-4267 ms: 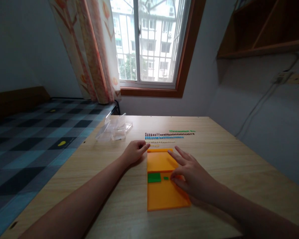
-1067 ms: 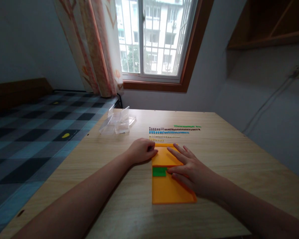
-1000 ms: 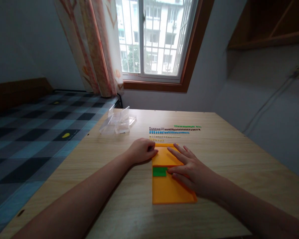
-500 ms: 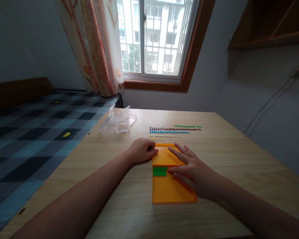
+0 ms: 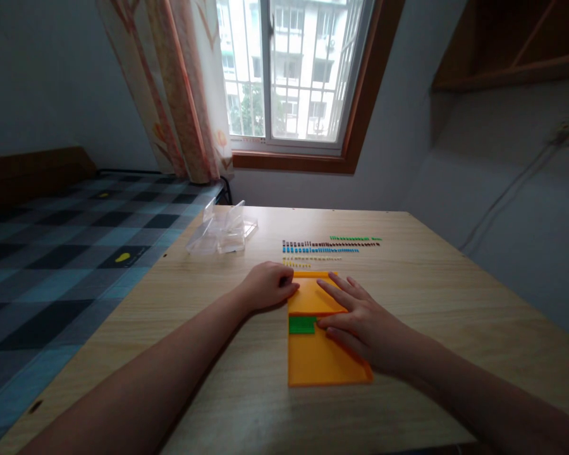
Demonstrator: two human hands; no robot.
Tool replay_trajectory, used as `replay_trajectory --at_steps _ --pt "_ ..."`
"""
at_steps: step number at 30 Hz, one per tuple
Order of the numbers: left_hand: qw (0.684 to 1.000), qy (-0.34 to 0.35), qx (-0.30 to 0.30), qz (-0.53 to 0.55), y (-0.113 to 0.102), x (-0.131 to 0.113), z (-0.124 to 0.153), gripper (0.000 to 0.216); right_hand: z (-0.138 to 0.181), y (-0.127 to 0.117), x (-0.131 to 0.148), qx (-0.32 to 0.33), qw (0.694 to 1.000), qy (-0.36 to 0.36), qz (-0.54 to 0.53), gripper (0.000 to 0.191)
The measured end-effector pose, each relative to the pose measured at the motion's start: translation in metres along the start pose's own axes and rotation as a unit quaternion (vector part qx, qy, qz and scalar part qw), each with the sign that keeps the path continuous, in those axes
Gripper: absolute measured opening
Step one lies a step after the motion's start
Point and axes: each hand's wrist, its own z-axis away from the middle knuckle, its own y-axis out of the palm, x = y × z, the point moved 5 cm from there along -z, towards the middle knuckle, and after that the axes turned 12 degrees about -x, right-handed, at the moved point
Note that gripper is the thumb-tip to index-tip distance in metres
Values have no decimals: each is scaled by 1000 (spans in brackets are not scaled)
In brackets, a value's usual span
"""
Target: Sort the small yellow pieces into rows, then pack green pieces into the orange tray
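An orange flat tray [image 5: 320,360] lies on the wooden table [image 5: 246,392] in front of me. A green patch of small pieces [image 5: 301,325] sits at its left side, about halfway up. My right hand [image 5: 360,322] lies on the tray with fingers stretched out, its fingertips touching the right end of the green patch. My left hand [image 5: 268,285] rests curled at the tray's upper left corner, fingers pressed against its edge. Beyond the tray lie rows of tiny pieces [image 5: 327,246], green, dark, blue and pale.
A clear plastic box [image 5: 222,230] with its lid open stands at the table's far left. A bed with a checked blue cover [image 5: 52,253] is to the left. A window and curtain are behind the table, and a wooden shelf hangs at the upper right.
Over four seconds my right fingertips have moved onto the tray beside the green patch, and the small separate green piece now adjoins it. My left hand has shifted to the tray's corner. Lately nothing moves.
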Motion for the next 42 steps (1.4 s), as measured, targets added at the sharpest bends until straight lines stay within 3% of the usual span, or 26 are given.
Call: replay_trajectory --at_steps 19,27,42 --pt "1000 -3 0 7 0 0 0 31 -2 -3 1 -5 1000 14 -22 28" --pt "1000 -2 0 3 1 1 0 30 -1 -13 -3 -41 999 -15 -17 20" --pt "1000 9 0 8 3 2 0 28 -2 -4 5 -1 1000 -24 -4 28"
